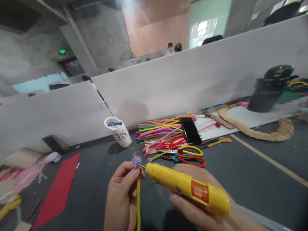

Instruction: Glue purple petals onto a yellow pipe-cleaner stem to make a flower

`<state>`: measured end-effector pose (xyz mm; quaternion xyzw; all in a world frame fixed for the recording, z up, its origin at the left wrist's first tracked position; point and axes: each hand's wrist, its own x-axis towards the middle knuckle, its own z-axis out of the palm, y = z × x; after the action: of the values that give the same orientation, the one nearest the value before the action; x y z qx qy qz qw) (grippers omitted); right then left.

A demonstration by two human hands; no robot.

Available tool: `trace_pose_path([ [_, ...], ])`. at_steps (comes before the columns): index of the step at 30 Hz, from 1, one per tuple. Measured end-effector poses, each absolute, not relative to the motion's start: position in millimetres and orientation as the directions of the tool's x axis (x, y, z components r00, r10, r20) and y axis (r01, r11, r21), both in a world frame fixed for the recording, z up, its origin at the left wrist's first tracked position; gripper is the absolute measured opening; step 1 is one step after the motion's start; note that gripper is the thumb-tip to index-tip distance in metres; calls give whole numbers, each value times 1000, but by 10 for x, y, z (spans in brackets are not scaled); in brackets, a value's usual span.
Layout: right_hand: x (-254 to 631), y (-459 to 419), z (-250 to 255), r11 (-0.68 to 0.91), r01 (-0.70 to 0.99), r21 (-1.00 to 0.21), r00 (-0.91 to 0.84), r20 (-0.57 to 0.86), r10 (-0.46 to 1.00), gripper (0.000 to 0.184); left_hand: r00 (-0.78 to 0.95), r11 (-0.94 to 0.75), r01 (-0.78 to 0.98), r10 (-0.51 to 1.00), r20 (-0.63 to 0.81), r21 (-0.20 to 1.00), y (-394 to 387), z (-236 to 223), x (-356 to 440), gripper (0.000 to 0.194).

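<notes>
Between the fingertips of my left hand (126,189) is a yellow pipe cleaner (138,205) that hangs down past the palm. At its top sits a small purple fuzzy flower (136,161). My right hand (199,205) is wrapped round a yellow hot glue gun (178,181), its metal nozzle pointing left and meeting or nearly meeting the flower's base. Just beyond, another yellow pipe cleaner with a purple tip (149,159) lies on the table, beside scissors with red handles (192,160) and pliers, partly overlapping.
Behind my hands lie many coloured pipe cleaners (158,131) and a black phone (191,130). A white cup (117,133) stands left of them. Red card (60,189) lies at the left; a curved cardboard strip (260,133) and black bin (268,89) are at the right. A white partition (163,89) runs behind.
</notes>
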<state>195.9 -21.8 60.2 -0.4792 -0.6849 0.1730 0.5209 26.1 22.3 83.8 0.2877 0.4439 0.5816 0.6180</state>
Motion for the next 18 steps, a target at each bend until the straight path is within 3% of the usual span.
trace_pose_path([
  [5, 1920, -235, 615, 483, 500, -719, 0, 558, 830, 8, -67, 159, -458, 975, -212, 875, 221, 830, 254, 15],
  [11, 1900, -192, 830, 402, 627, -668, -174, 383, 907, 21, -75, 136, -454, 979, -190, 880, 216, 840, 268, 18],
  [18, 1893, -197, 785, 433, 671, -602, -221, 395, 892, 19, -61, 150, -468, 978, -201, 871, 238, 796, 239, 17],
])
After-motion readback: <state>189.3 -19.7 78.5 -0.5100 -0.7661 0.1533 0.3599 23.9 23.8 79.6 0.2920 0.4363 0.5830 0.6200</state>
